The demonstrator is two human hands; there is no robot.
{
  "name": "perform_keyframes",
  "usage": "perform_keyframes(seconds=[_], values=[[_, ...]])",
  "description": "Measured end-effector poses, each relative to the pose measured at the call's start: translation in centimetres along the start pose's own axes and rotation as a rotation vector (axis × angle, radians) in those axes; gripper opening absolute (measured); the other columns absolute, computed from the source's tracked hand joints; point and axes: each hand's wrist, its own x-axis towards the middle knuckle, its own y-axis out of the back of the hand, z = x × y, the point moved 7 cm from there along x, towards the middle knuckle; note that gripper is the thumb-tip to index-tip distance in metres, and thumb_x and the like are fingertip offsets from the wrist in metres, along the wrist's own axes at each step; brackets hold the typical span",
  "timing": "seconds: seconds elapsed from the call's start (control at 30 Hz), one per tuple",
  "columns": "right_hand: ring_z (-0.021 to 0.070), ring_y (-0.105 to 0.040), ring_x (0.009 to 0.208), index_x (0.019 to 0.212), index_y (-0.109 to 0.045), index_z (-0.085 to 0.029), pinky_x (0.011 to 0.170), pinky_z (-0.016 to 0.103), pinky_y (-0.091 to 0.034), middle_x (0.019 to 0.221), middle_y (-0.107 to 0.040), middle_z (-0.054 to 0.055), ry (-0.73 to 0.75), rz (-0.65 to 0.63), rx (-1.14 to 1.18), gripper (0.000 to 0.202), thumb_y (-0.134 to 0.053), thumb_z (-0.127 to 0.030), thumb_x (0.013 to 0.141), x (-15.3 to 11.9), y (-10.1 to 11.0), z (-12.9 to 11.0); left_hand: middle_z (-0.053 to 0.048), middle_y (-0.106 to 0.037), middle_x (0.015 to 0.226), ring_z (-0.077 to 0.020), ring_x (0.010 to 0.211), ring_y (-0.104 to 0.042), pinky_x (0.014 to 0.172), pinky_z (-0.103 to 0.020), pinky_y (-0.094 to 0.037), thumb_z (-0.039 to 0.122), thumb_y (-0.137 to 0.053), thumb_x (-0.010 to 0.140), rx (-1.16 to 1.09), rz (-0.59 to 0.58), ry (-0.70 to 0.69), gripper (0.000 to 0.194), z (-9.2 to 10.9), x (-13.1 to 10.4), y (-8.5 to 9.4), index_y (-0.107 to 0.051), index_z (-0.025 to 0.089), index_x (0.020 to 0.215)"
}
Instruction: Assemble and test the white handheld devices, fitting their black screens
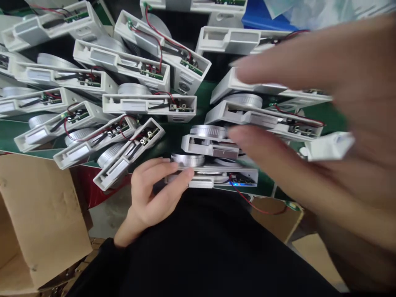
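At the table's near edge, my left hand (156, 189) grips the left end of a white plastic device housing (221, 170), thumb and fingers closed on it. That housing lies on its side, its open face showing a circuit board with a lit blue light (235, 184) and a loose red wire (262, 210). A ribbed silver knob (188, 159) sticks out behind it. Large and blurred close to the camera, my right hand (355, 136) is raised with thumb and fingers apart and nothing visible between them. It hides part of the housings at right.
Several similar white housings (150, 104) with knobs and red-black wires crowd the green table (204, 93). Crumpled white material (329, 146) lies at right. A blue object and plastic bags (318, 14) are at the back right. An open cardboard box (43, 206) stands below left.
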Motion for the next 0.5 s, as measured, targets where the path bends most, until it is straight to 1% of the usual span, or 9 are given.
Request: perform_keyframes(seconds=[0.03,0.07,0.1,0.17,0.2,0.27,0.37,0.43,0.5], values=[[0.0287,-0.071,0.123,0.102,-0.075,-0.038,0.108,0.046,-0.061,0.103,-0.076,-0.006,0.086,-0.092,-0.184,0.015,-0.077,-0.034,0.089,1.2,-1.5,-1.1,-0.003,-0.069,0.100,-0.0189,0.096,-0.071,0.087,-0.033,-0.068,0.010,-0.075,0.093,-0.008,-0.003,-0.002,0.018,-0.1,0.0,-0.1,-0.076,0.021,0.107],[0.0321,-0.072,0.118,0.107,-0.074,-0.034,0.104,0.053,-0.062,0.103,-0.075,-0.002,0.195,-0.198,-0.394,0.015,-0.072,-0.038,0.093,2.1,-3.1,-1.9,-0.003,-0.069,0.101,-0.0184,0.097,-0.072,0.088,-0.032,-0.068,0.011,-0.075,0.093,-0.017,-0.007,-0.009,0.017,-0.1,0.1,-0.2,-0.076,0.020,0.106],[0.0340,-0.074,0.109,0.112,-0.072,-0.031,0.096,0.056,-0.065,0.103,-0.074,0.002,0.308,-0.301,-0.593,0.021,-0.065,-0.043,0.097,2.7,-4.6,-2.3,-0.003,-0.070,0.101,-0.0179,0.097,-0.072,0.088,-0.031,-0.068,0.012,-0.076,0.093,-0.026,-0.008,-0.015,0.016,-0.1,0.1,-0.2,-0.076,0.021,0.106],[0.0320,-0.076,0.089,0.118,-0.069,-0.026,0.075,0.051,-0.067,0.095,-0.072,0.005,0.472,-0.417,-0.839,0.033,-0.056,-0.052,0.102,3.4,-6.6,-2.0,-0.001,-0.070,0.101,-0.0172,0.097,-0.072,0.088,-0.030,-0.068,0.014,-0.076,0.094,-0.033,0.002,-0.007,0.016,-0.2,0.2,-0.2,-0.076,0.025,0.105],[0.0286,-0.075,0.080,0.117,-0.068,-0.024,0.069,0.045,-0.066,0.089,-0.071,0.004,0.520,-0.426,-0.891,0.032,-0.057,-0.050,0.103,3.6,-7.1,-1.8,0.000,-0.071,0.101,-0.0174,0.097,-0.073,0.088,-0.031,-0.068,0.013,-0.075,0.095,-0.030,0.008,0.008,0.017,-0.3,0.2,-0.2,-0.076,0.027,0.104],[0.0245,-0.073,0.073,0.116,-0.068,-0.023,0.061,0.037,-0.062,0.086,-0.072,0.004,0.566,-0.399,-0.905,0.029,-0.057,-0.047,0.104,4.0,-7.2,-1.5,-0.001,-0.072,0.105,-0.0199,0.101,-0.073,0.089,-0.034,-0.068,0.014,-0.075,0.094,-0.026,0.008,0.027,0.019,-0.5,0.3,0.1,-0.076,0.028,0.106],[0.0251,-0.074,0.076,0.120,-0.071,-0.024,0.053,0.033,-0.056,0.099,-0.078,0.007,0.565,-0.346,-0.769,0.033,-0.052,-0.048,0.107,3.9,-6.3,-1.9,-0.008,-0.073,0.113,-0.0250,0.110,-0.073,0.095,-0.041,-0.069,0.024,-0.074,0.096,-0.080,-0.017,-0.018,0.016,-0.3,0.6,0.8,-0.074,0.021,0.112],[0.0245,-0.075,0.079,0.120,-0.072,-0.025,0.056,0.033,-0.058,0.101,-0.079,0.005,0.542,-0.290,-0.638,0.030,-0.056,-0.046,0.106,3.7,-5.1,-2.8,-0.009,-0.073,0.118,-0.0264,0.116,-0.073,0.099,-0.043,-0.068,0.028,-0.071,0.099,-0.141,-0.001,-0.037,0.021,-0.2,0.8,1.7,-0.073,0.020,0.119],[0.0217,-0.074,0.080,0.117,-0.074,-0.025,0.064,0.034,-0.062,0.099,-0.079,0.002,0.517,-0.205,-0.486,0.024,-0.063,-0.042,0.104,3.2,-3.6,-4.0,-0.008,-0.072,0.128,-0.0250,0.120,-0.073,0.104,-0.042,-0.068,0.024,-0.070,0.098,-0.220,0.062,0.010,0.035,-0.4,1.1,2.6,-0.070,0.022,0.133]])
